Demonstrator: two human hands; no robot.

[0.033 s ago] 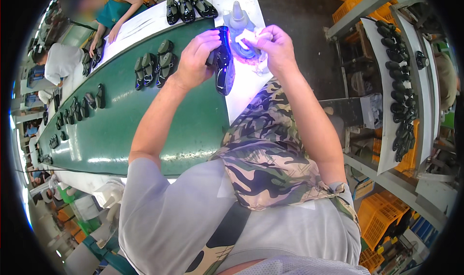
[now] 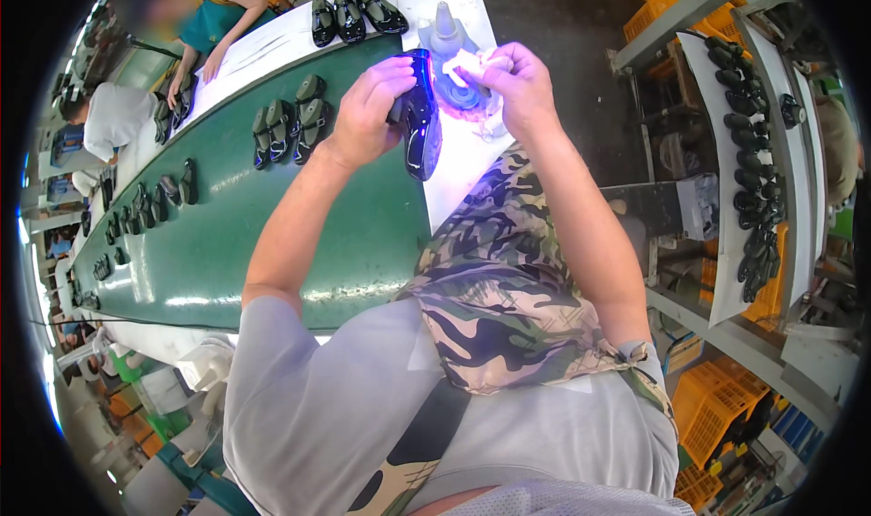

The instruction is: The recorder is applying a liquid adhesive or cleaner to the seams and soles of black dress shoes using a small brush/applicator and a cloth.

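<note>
A glossy black shoe (image 2: 421,130) is gripped in my left hand (image 2: 370,108), toe pointing down toward me, over the edge where the green belt meets the white tabletop. My right hand (image 2: 519,85) pinches a small white cloth or paper piece (image 2: 467,63) a short way right of the shoe, not touching it. Bright violet light falls on the white piece and the shoe's edge. Just beyond my hands a grey bottle with a cone-shaped nozzle (image 2: 445,28) stands on the white tabletop (image 2: 442,194).
Several black shoes (image 2: 349,17) stand on the white ledge ahead, and more shoes (image 2: 290,127) ride the green belt (image 2: 363,235). A co-worker's hands (image 2: 186,85) handle shoes at the far left. Shoe-laden racks (image 2: 748,144) and orange crates (image 2: 717,412) are at the right.
My right hand has shifted very slightly with the white piece. The left hand and the shoe have stayed nearly still.
</note>
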